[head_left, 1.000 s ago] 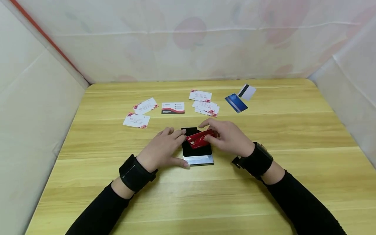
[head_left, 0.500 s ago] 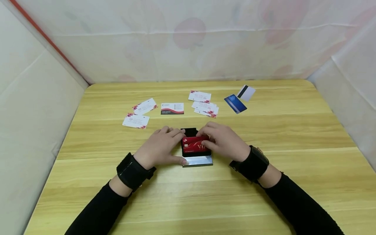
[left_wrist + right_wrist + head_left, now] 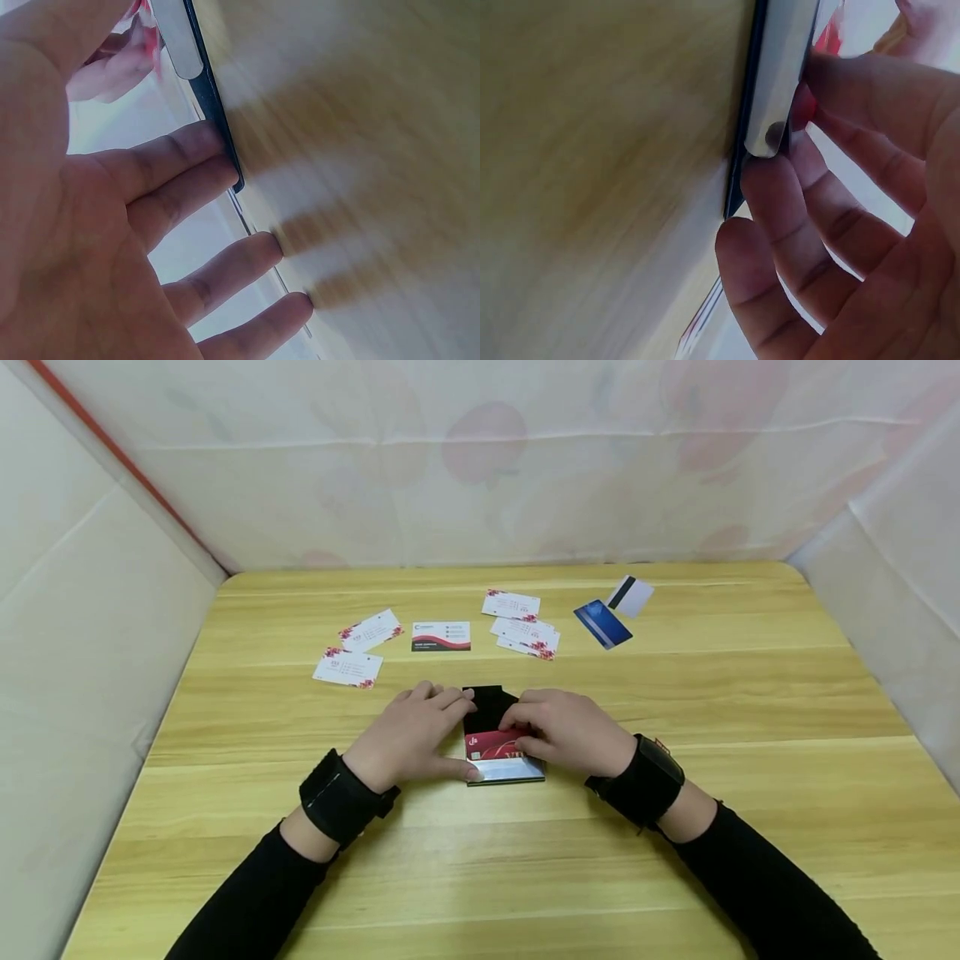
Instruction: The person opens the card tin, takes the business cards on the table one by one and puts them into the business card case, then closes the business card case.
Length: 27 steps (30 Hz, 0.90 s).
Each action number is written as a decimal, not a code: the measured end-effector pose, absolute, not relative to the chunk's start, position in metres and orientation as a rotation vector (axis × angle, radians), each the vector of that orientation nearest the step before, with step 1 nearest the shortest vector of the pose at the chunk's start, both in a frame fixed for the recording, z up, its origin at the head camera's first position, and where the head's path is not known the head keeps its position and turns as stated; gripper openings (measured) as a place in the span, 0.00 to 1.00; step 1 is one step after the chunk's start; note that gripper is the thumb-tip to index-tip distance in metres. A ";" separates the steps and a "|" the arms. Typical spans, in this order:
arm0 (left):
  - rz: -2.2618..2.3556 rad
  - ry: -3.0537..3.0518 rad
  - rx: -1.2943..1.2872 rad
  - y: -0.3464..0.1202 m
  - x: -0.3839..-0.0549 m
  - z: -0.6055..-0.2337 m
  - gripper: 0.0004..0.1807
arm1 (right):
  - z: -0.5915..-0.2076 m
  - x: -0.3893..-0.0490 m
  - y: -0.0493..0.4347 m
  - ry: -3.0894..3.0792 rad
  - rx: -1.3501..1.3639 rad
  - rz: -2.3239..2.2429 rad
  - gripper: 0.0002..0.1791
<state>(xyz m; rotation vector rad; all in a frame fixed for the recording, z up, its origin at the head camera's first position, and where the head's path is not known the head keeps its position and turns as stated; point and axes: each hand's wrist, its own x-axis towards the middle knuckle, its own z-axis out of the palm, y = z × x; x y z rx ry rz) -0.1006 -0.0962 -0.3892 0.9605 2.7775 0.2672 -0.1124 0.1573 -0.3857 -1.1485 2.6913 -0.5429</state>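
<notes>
A flat black card holder [image 3: 486,714] lies on the table between the hands, with a shiny silver panel [image 3: 512,770] at its near end. My right hand [image 3: 576,731] pinches a red VIP card [image 3: 486,745] between thumb and fingers, low over the black part. The card's near edge meets the silver panel; whether it is under the panel I cannot tell. Along the holder's left side rests my left hand [image 3: 408,739], fingertips at the far corner and thumb at the near corner. In the left wrist view its fingers [image 3: 187,180] reach out fairly straight against the holder's edge.
Behind the holder lie white floral cards [image 3: 348,667], a white card with a red and black wave [image 3: 441,637], more floral cards [image 3: 525,633], a blue card [image 3: 603,624] and a striped white card [image 3: 631,595]. Pale cloth walls [image 3: 480,468] enclose the wooden table [image 3: 480,877].
The right hand has straightened the tilted red card, lowered it onto the holder and slid it toward the silver panel. My left hand has stayed nearly still.
</notes>
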 end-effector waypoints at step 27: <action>0.280 2.774 0.978 -0.095 -0.100 -0.389 0.50 | -0.389 -0.112 0.157 2.652 -1.210 -0.548 0.05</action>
